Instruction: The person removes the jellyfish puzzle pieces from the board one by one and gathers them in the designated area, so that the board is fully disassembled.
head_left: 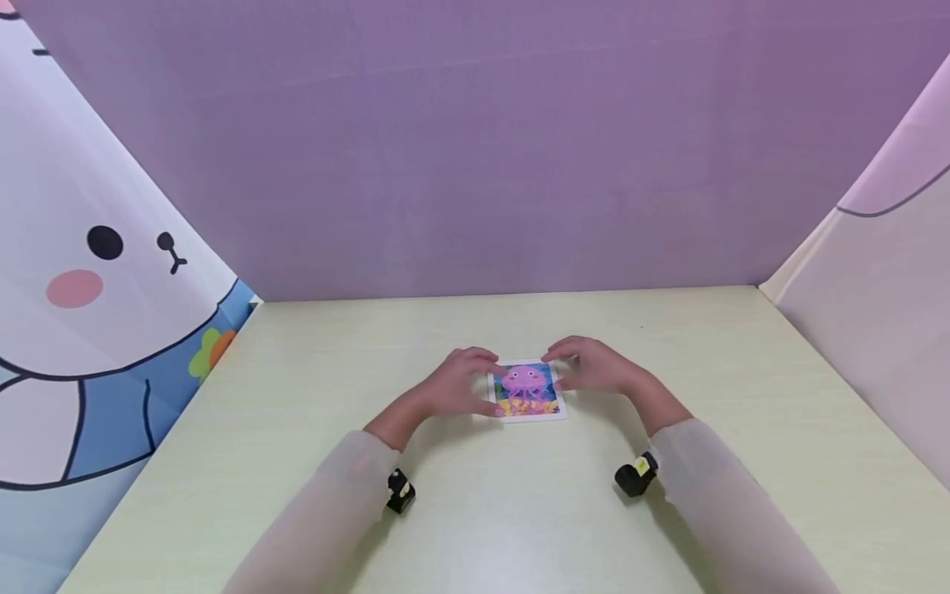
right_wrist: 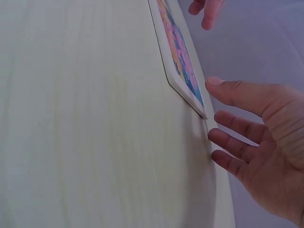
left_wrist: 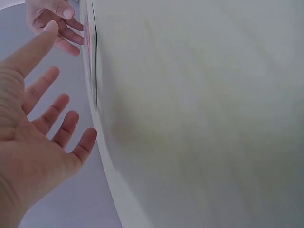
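A square picture board (head_left: 525, 394) with a white border lies flat on the table, showing a pink jellyfish over yellow and pink coral on blue. My left hand (head_left: 454, 384) is at its left side, thumb and fingers spread, their tips overlapping the border in the head view. On the other side, my right hand (head_left: 596, 365) has its fingertips right by the upper right corner and right edge. In the right wrist view, the thin board (right_wrist: 181, 57) shows its white rim beside the thumb. Both hands' fingers are loosely bent, with nothing gripped.
The pale wood-patterned table (head_left: 334, 355) runs back to a purple cloth wall (head_left: 475, 148). A cloth panel with a cartoon animal (head_left: 111, 330) stands along the left, and a light panel (head_left: 876, 289) along the right. Small black wrist cameras (head_left: 636, 475) sit below both sleeves.
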`<state>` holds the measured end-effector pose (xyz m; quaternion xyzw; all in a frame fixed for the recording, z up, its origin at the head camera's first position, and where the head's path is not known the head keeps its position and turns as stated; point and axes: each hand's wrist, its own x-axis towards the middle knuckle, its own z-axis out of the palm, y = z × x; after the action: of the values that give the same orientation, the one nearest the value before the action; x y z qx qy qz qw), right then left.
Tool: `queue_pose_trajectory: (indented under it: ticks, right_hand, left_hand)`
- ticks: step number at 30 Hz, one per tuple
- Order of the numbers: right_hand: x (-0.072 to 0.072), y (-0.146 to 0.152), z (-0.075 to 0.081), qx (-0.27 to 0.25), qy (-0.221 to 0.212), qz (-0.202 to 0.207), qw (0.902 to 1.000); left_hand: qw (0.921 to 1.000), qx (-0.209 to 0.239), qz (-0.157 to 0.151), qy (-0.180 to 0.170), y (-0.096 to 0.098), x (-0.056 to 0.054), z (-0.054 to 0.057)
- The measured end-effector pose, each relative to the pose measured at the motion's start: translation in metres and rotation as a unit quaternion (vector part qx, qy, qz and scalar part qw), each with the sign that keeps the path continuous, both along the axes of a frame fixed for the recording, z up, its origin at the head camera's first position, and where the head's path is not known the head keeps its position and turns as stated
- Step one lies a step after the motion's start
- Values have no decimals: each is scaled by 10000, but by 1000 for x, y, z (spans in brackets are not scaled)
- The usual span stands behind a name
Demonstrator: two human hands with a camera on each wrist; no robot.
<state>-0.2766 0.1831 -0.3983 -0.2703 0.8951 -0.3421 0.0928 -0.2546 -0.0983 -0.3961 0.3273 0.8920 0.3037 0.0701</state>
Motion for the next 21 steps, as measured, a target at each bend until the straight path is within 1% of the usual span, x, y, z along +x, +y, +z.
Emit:
queue_pose_trajectory:
  ticks: [4,8,12,17,21]
  right_hand:
    - [-5,-3,-3,107,-114,-66,9999]
    - [-9,-4,-6,232,-241,-141,9993]
    - [-11,-5,-7,283,-210,-77,9994]
    - [-14,-5,-6,346,-63,150,9993]
    - [-16,-6,-5,422,-74,207,9989]
  left_hand:
    - [9992,-354,-92,183,4,-8,-1]
    - [9974,-671,-190,180,9,-13,-1]
    - [9950,-953,-266,166,13,-16,0]
    - [9899,-1404,-207,55,16,-17,2]
    - [9858,-1671,-167,-76,17,-16,2]
